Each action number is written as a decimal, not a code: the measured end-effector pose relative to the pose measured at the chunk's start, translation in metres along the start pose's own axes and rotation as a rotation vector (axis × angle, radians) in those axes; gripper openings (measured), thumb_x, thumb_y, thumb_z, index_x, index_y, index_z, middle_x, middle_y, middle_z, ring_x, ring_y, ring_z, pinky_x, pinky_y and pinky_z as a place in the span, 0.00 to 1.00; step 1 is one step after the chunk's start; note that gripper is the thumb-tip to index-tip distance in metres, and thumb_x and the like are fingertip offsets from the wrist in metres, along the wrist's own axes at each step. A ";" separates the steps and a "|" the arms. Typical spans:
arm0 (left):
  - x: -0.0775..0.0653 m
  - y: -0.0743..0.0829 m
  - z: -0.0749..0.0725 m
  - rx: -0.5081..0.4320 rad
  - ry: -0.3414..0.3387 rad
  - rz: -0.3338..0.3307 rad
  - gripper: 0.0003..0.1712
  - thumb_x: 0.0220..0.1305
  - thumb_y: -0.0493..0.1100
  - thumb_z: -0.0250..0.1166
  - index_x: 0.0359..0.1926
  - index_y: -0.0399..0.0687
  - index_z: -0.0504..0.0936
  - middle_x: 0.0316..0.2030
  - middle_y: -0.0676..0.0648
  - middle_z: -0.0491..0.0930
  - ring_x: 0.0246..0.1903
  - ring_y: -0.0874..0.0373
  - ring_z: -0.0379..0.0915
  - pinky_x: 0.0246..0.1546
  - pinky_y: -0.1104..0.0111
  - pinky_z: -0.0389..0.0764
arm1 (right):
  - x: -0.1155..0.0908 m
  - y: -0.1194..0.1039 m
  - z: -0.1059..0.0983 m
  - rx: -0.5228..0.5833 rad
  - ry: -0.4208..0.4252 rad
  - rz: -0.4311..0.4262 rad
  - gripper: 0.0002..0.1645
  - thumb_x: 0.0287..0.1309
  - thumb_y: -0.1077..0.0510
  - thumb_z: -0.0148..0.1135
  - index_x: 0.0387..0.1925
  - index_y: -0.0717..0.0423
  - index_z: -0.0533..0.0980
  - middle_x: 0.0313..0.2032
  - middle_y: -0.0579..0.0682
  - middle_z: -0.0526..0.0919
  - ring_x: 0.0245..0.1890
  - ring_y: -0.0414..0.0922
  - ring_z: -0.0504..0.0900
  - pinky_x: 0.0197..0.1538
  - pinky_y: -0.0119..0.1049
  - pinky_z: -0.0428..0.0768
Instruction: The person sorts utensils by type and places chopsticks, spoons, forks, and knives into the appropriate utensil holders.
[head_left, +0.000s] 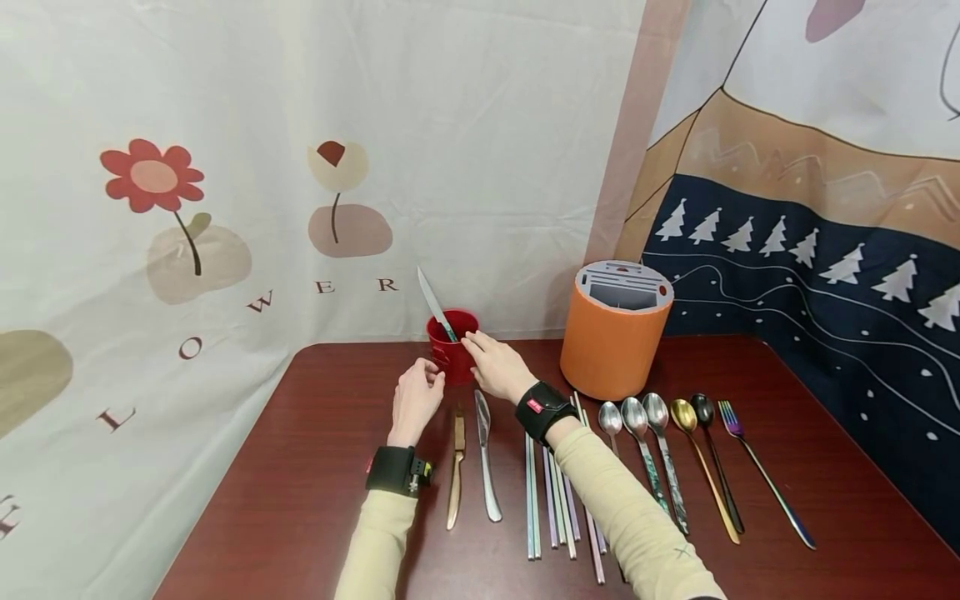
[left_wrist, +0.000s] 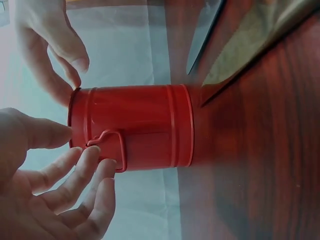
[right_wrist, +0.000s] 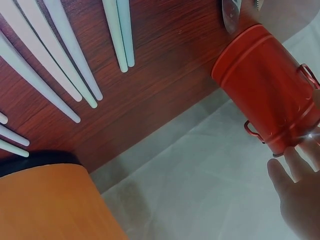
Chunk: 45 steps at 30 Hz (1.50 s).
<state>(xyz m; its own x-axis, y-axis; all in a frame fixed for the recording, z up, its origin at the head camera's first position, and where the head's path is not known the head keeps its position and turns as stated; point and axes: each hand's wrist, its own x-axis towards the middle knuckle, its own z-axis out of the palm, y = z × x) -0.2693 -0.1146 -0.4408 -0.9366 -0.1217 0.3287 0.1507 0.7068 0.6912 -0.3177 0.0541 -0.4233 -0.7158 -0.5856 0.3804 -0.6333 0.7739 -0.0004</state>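
A red metal cup (head_left: pixel 453 368) with small wire handles stands upright at the back of the table. A knife (head_left: pixel 431 293) leans inside it, blade up and pointing left. My left hand (head_left: pixel 416 402) is at the cup's left front, thumb and loosely bent fingers beside the rim and a wire handle (left_wrist: pixel 123 150); whether they touch it I cannot tell. From the right, my right hand (head_left: pixel 498 367) reaches over with fairly straight fingers at the rim. In front of the cup lie a gold knife (head_left: pixel 454 483) and a silver knife (head_left: pixel 486 467).
Several pale chopsticks (head_left: pixel 532 500) lie under and beside the right forearm. Farther right are several spoons (head_left: pixel 660 433) and a rainbow fork (head_left: pixel 765 471). An orange cylindrical holder (head_left: pixel 615 354) with a slotted grey top stands at the back. A printed cloth (head_left: pixel 480 167) hangs behind the table.
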 end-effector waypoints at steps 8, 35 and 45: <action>-0.019 0.001 0.000 0.065 -0.070 -0.013 0.07 0.60 0.42 0.63 0.36 0.43 0.79 0.29 0.45 0.83 0.28 0.52 0.79 0.28 0.60 0.78 | -0.002 0.000 -0.001 -0.018 0.007 -0.016 0.31 0.58 0.58 0.62 0.62 0.62 0.69 0.63 0.57 0.72 0.65 0.52 0.70 0.61 0.44 0.74; -0.054 0.010 0.013 0.334 -0.324 -0.059 0.14 0.51 0.43 0.68 0.17 0.43 0.73 0.18 0.42 0.78 0.21 0.46 0.77 0.18 0.60 0.73 | -0.002 0.001 -0.002 -0.009 -0.018 -0.009 0.31 0.58 0.58 0.62 0.63 0.61 0.68 0.65 0.57 0.71 0.67 0.52 0.68 0.62 0.44 0.74; -0.056 0.014 0.020 0.335 -0.370 -0.067 0.15 0.41 0.42 0.75 0.17 0.41 0.77 0.23 0.40 0.81 0.23 0.46 0.78 0.21 0.59 0.77 | -0.001 0.002 0.000 0.017 -0.001 -0.018 0.32 0.57 0.59 0.63 0.63 0.62 0.68 0.64 0.58 0.71 0.66 0.53 0.69 0.62 0.45 0.74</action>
<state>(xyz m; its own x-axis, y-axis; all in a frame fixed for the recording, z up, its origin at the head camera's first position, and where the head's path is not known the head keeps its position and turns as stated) -0.2215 -0.0841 -0.4621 -0.9993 0.0380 -0.0018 0.0334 0.8980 0.4388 -0.3184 0.0562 -0.4236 -0.7044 -0.5999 0.3793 -0.6513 0.7587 -0.0095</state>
